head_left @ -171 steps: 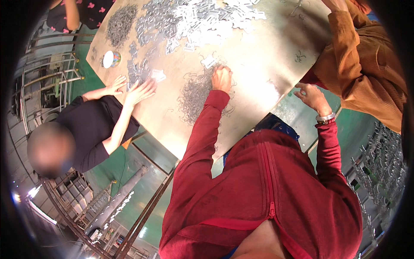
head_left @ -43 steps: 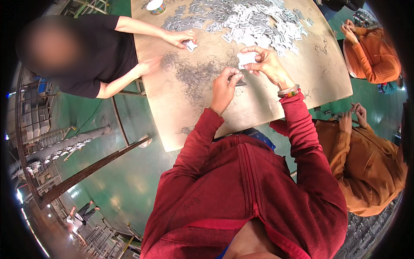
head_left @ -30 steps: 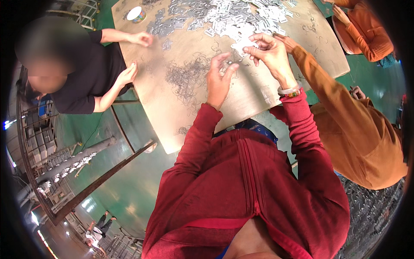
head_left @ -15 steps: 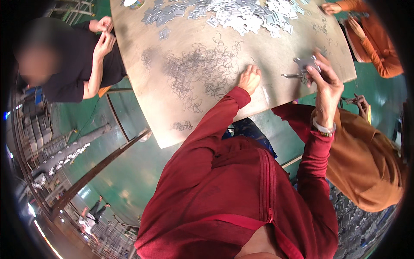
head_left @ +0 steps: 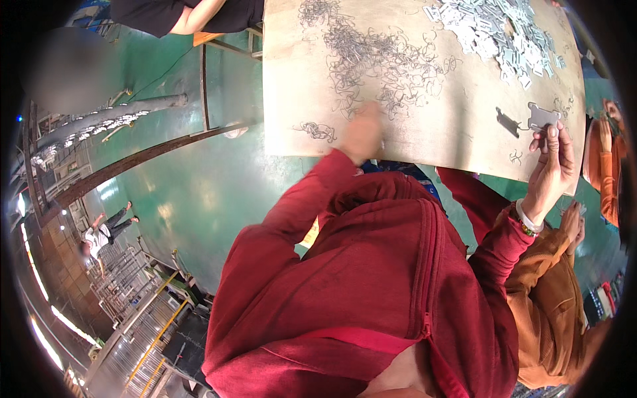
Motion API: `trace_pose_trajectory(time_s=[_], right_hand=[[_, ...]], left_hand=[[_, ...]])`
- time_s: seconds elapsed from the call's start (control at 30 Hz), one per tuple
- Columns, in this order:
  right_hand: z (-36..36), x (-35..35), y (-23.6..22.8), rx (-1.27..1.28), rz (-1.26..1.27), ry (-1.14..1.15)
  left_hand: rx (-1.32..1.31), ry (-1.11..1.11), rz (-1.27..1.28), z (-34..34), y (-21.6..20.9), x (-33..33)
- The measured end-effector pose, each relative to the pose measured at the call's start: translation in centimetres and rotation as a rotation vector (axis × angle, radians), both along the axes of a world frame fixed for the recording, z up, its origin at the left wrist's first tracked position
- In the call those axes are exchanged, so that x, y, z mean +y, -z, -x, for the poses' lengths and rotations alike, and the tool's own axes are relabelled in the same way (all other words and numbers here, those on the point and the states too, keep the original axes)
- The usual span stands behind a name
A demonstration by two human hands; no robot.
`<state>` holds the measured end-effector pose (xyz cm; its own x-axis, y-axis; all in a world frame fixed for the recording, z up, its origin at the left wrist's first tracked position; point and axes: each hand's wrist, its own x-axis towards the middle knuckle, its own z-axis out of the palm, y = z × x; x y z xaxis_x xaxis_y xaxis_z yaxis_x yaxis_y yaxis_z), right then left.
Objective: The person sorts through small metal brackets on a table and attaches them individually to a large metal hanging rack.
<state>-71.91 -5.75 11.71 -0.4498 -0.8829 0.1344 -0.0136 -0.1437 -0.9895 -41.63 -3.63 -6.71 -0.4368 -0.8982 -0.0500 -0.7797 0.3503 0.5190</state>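
Metal plate (head_left: 543, 117) pinched at its near edge by right hand (head_left: 552, 171) above table (head_left: 424, 126), right side; blurred left hand (head_left: 361, 132) near wire clips (head_left: 385, 60), finger state unclear.

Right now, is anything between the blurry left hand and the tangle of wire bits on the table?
Nothing visible. The left hand is blurred at the near edge of the wire clips, with only bare table around it. The right hand holds a metal plate off to the side.
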Motion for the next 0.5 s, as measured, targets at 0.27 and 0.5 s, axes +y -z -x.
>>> trace_pose_trajectory(time_s=[0.27, 0.5], right_hand=[[-3.3, -2.9, -0.4, -0.025, 0.015, -0.143], [-4.1, -3.1, -1.6, -0.012, 0.051, -0.168]], left_hand=[[-0.199, -0.59, 0.235, -14.7, 4.3, -2.7], [-0.119, -0.385, 0.123, -9.5, 3.3, -0.2]])
